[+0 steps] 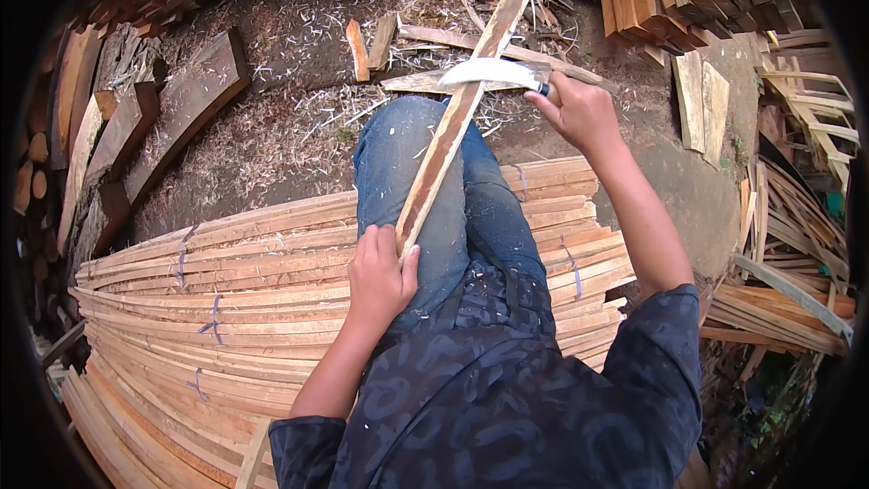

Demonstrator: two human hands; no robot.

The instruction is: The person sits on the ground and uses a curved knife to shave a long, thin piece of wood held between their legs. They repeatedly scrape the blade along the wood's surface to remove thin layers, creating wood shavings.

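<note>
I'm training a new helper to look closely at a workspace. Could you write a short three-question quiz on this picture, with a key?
1. What does the right hand hold?

2. True or false: the left hand holds the near end of a long wooden strip.

3. What is tied around the bundled strips?
A) metal chains
B) purple ties
C) wide red belts

Key:
1. A curved knife.
2. True.
3. B.
</note>
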